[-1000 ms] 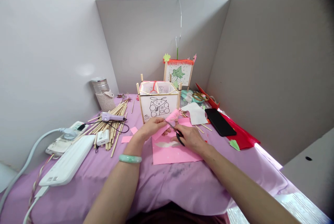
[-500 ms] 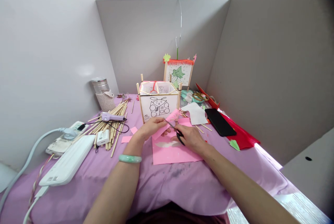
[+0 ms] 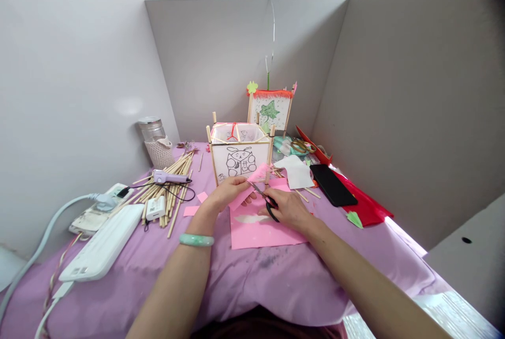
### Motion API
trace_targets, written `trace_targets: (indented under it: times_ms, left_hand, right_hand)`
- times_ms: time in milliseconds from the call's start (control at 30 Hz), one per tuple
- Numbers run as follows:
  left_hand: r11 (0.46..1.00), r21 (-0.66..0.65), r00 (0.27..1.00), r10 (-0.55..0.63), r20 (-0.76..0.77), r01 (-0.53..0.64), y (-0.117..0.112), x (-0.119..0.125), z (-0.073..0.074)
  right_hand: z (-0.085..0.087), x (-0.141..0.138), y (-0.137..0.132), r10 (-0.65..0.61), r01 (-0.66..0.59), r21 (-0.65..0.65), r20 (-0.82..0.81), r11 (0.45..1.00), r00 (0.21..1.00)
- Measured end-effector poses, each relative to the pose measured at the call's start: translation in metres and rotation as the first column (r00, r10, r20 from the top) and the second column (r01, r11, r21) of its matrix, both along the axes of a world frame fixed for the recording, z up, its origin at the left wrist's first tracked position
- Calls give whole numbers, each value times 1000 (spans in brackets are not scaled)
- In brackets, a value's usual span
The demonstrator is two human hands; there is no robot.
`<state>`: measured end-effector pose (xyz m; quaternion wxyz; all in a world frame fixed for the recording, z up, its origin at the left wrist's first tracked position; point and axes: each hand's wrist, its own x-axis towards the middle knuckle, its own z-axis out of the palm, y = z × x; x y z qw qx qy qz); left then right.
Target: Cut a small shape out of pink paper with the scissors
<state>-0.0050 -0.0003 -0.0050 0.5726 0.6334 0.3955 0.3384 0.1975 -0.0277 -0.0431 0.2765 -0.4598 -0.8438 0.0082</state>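
Observation:
Between the fingers of my left hand (image 3: 233,191) is a strip of pink paper (image 3: 259,172) with a fringed edge. My right hand (image 3: 290,208) grips black-handled scissors (image 3: 272,211), whose blades meet the strip close to my left fingertips. Below both hands lies a larger pink sheet (image 3: 256,236) with a pale patch on it. Just beyond my hands stands a stick-framed lantern (image 3: 246,157) with an animal drawing on its white front panel and a red cord across its top.
Wooden sticks (image 3: 173,199), a purple glue gun (image 3: 170,176) and a white power bank (image 3: 103,244) lie left. A covered jar (image 3: 155,141) stands behind them. Rightward are a black phone (image 3: 333,185) and red fabric (image 3: 371,207). A second lantern (image 3: 271,110) stands at the back.
The scissor blades and handles have shifted slightly, and the fringed strip has tilted a little. Both hands stay in nearly the same place.

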Motion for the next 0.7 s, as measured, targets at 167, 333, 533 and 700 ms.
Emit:
trace_targets:
  times_ms: [167,333,533,700]
  left_hand:
    - [999,13,999,32,27,-32,2,0,-2]
    - [999,15,998,47,52,-48,4,-1,-4]
    - [999,3,998,52,39,-52,2,1,-1]
    - [999,-6,998,47,39,-46,0,2,1]
  right_hand:
    - [-1,0,0,13,-13,8,-8,1000,1000]
    - [-2,0,1,12,-12,17,-8,1000,1000]
    - [-1,0,0,23,-23,-13,-11,1000,1000]
    - [-2,0,0,22,-22,-16,-7,1000,1000]
